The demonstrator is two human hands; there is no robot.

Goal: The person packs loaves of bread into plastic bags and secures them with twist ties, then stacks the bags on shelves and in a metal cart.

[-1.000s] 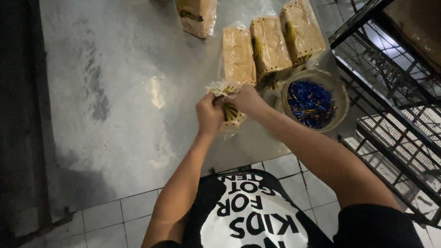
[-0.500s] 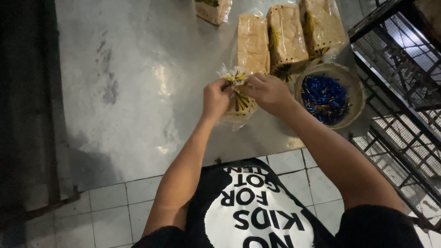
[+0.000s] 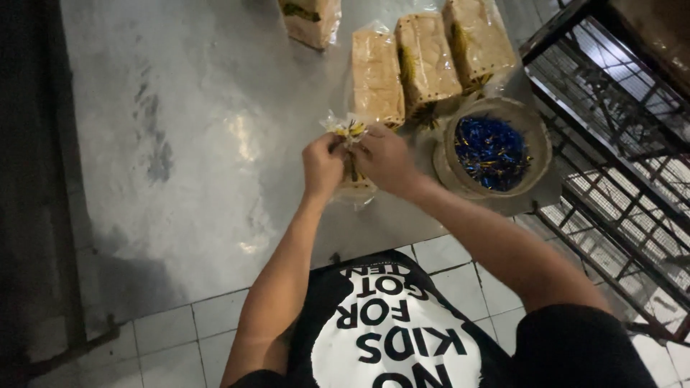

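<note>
On the steel worktop [image 3: 201,144], both hands, left hand [image 3: 321,165] and right hand [image 3: 382,159], have stayed pinched on the bread bag's neck [image 3: 348,129]; the tie bowl [image 3: 460,176] sits at three o'clock.

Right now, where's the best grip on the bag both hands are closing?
Probably the gathered plastic neck at the top of the bag, pinched from both sides as the left hand and right hand do. The film bunches narrow there, above the loaf, so fingers can close without squashing the bread.
</note>
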